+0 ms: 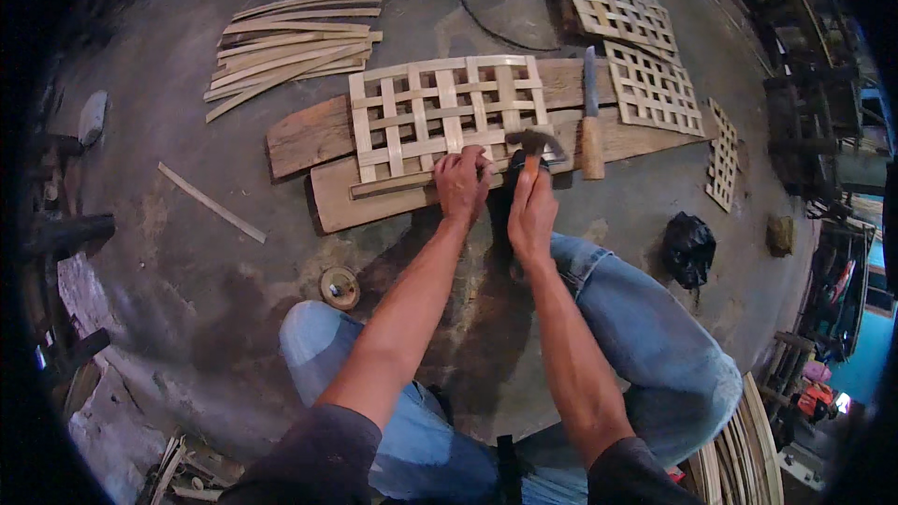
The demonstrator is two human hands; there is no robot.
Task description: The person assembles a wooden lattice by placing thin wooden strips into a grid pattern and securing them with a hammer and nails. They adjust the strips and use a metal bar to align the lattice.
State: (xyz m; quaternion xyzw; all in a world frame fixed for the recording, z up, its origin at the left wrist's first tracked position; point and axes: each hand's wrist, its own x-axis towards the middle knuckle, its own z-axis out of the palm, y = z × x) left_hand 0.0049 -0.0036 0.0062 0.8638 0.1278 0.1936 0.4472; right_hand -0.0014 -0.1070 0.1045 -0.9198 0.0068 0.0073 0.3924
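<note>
right grip [532,217] clamped on hammer [531,143], left grip [460,185] unclear at lattice [451,114] edge, floor [210,285] leftward

One lattice panel [449,105] is lying across the boards [313,134], with a knife [592,131] resting to its right. Loose strips [295,49] are lying far left; two further panels [653,91] are sitting far right, a bag [689,250] nearer.

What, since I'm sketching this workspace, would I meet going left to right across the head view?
Single thin pale strip, small round beige object, bare left hand, bare right hand, wooden-handled steel knife, crumpled black plastic bag.
</note>
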